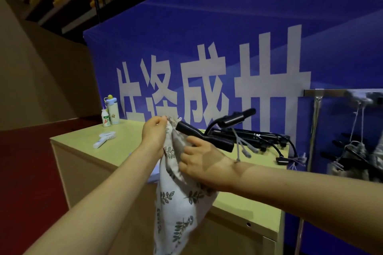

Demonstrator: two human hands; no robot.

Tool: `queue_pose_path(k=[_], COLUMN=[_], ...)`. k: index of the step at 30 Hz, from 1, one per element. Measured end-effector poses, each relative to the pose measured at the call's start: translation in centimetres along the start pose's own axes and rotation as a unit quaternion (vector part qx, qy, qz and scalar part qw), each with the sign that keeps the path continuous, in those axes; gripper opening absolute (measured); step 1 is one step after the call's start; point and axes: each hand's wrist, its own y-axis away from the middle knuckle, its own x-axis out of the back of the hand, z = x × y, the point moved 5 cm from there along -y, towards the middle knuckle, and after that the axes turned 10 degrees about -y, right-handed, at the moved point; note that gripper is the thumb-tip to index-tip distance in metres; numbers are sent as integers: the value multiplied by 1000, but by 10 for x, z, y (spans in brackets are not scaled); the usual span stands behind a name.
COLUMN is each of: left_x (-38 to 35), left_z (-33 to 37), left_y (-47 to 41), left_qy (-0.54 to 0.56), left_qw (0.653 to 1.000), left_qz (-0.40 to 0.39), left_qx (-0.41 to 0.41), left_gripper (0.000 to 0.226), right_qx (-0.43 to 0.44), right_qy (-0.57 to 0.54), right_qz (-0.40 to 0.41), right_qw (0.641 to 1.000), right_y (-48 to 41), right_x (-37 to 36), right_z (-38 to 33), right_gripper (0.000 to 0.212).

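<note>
I judge I'm mid-bagging: left hand [154, 132] pinches the leaf-print bag [178, 209] open above the table [83, 141] edge, right hand [201, 159] grips the black tool [207, 136] at its mouth, which next needs pushing deeper.

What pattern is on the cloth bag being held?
The cloth bag is white with grey-green leaf sprigs; head view.

One end of the black long-handled hair tool [205, 136] disappears inside the mouth of the white leaf-printed cloth bag [178, 203], whose bottom is cut off by the frame's lower edge. The right hand [203, 161] has its fingertips sunk in the bag's folds, so its grip is unclear. At the right edge, the grey hanging pouches [356, 151] are blurred and cropped. At centre left, the label on the small white plastic bottle [106, 119] is too small to read.
</note>
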Motion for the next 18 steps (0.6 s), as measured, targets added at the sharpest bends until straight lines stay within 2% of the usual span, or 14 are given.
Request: queue_pose_path(k=[5,9,13,15,18], left_x=[7,2,-8,-16,-28], left_z=[-3,23,41,50,66], left_y=[-8,6,14,21,35], left_qy=[66,134,158,156,150], left_qw=[997,990,985,982,978], left_qz=[-7,-42,-72,-103,-141], left_qx=[30,21,10,5,-6], left_gripper=[28,30,27,27,27], right_qx=[-16,-41,-74,-74,-108], right_qy=[0,12,34,32,-27], right_qz=[-97,-129,-178,-165,-140], right_qw=[995,991,981,983,984], right_y=[7,11,21,26,31], right_x=[5,7,20,32,56], right_z=[-1,-5,-9,-7,8], right_gripper=[15,5,27,23,13])
